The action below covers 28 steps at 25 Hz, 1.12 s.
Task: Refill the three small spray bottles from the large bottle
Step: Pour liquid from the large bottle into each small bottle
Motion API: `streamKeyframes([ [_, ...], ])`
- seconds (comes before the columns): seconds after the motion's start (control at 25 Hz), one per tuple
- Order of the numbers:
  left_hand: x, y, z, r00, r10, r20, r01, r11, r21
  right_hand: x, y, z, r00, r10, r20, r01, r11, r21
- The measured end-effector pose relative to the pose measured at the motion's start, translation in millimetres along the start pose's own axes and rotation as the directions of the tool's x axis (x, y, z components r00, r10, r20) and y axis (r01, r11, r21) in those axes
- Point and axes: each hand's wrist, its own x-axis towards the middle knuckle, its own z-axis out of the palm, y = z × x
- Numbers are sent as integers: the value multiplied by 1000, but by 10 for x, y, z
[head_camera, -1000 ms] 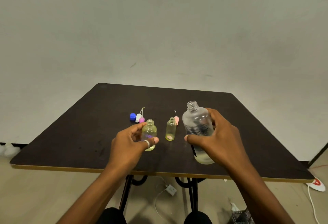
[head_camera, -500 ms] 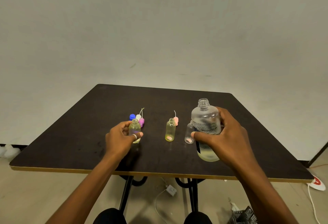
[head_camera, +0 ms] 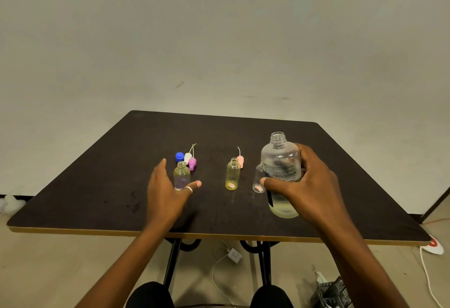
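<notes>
My right hand [head_camera: 309,185] grips the large clear bottle [head_camera: 280,164], uncapped and upright, with a little yellowish liquid at its bottom. Three small uncapped bottles stand on the dark table [head_camera: 97,185]. The left one [head_camera: 181,177] holds pale liquid and stands between the spread thumb and fingers of my left hand [head_camera: 168,190], which has let go of it. The middle one [head_camera: 233,174] is filled with yellow liquid. The right one [head_camera: 258,181] looks empty and is partly hidden behind the large bottle.
A blue cap [head_camera: 179,156], a white spray top [head_camera: 187,157] and a pink spray top [head_camera: 192,163] lie behind the left small bottle. Another pink spray top [head_camera: 240,160] lies behind the middle one. Cables and a white plug lie on the floor below.
My left hand carried the small bottle to the left, set it down by the caps and opened off it. My right hand moved the large bottle right, uncovering the third small bottle.
</notes>
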Motion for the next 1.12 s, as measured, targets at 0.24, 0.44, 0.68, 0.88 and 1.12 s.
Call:
streamKeyframes([
  [0.24,-206,433,206,888,460,0,-460,888,15,40,-38,-62,1000,-1,-30,1,1000,-14],
  [0.44,-81,559,610,953,186,239,-160,979,-123,196,-200,-213,999,-35,-29,33,996,-80],
  [0.68,-68,591,792,947,126,295,-106,991,-82,411,-546,-405,994,-101,-37,96,988,-123],
  [0.88,-52,588,815,942,148,300,-125,988,-96,413,-641,-412,994,-106,29,109,989,-98],
  [1.12,46,505,880,944,161,287,-150,987,-59,263,-459,-350,994,-74,84,85,987,-134],
])
